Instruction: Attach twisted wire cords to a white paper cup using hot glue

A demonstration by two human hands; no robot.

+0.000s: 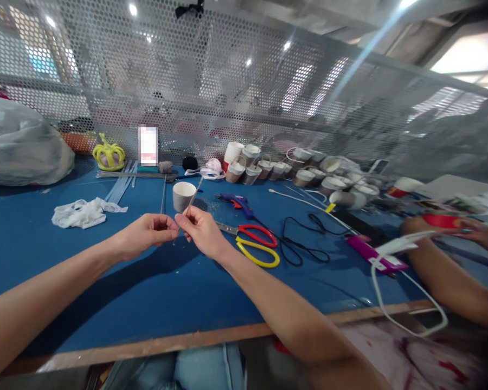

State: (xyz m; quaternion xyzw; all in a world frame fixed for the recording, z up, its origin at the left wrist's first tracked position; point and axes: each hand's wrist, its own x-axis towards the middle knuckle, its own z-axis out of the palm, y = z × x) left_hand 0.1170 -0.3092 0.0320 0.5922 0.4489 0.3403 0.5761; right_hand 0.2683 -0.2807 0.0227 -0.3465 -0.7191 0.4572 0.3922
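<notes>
My left hand (pixel 156 233) and my right hand (pixel 197 227) meet above the blue table, thumbs and fingertips pinched. Between them runs a thin greyish strand (pixel 195 193), slanting up to the right from my right fingers, with a short end hanging below. Just behind my hands stands a cup (pixel 184 199) wrapped in grey, with a white inside. Scissors (pixel 258 242) with one red and one yellow handle lie right of my right hand. A blue glue gun (pixel 236 205) rests behind the scissors.
Crumpled white cloth (pixel 81 212) lies at left, near a large plastic bag (pixel 24 141). Several wrapped cups (pixel 252 172) line the back right. A black cord (pixel 301 244) and purple power strip (pixel 374 254) lie at right. Another person's arm (pixel 443 265) reaches in there.
</notes>
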